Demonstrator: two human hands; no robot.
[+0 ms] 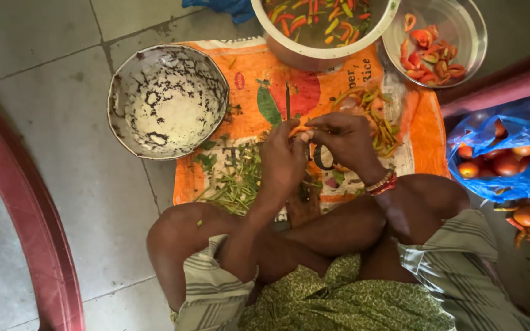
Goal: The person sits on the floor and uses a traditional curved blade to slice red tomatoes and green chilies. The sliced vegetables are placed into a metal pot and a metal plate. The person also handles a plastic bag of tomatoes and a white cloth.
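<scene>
Right now your left hand (pixel 282 160) and your right hand (pixel 346 140) meet over the orange sack (pixel 249 92), fingers curled shut, pinching a small orange pepper piece (pixel 298 130) between the fingertips (most of it is hidden). Green stems (pixel 235 184) lie just left. Farther off sit a chipped bowl (pixel 165 101), a pot of cut peppers (pixel 320 27) and a steel bowl (pixel 437 40).

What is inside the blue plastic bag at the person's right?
The blue plastic bag holds round red and orange tomatoes. Its folds cover whatever lies deeper, so the full contents cannot be seen.
</scene>
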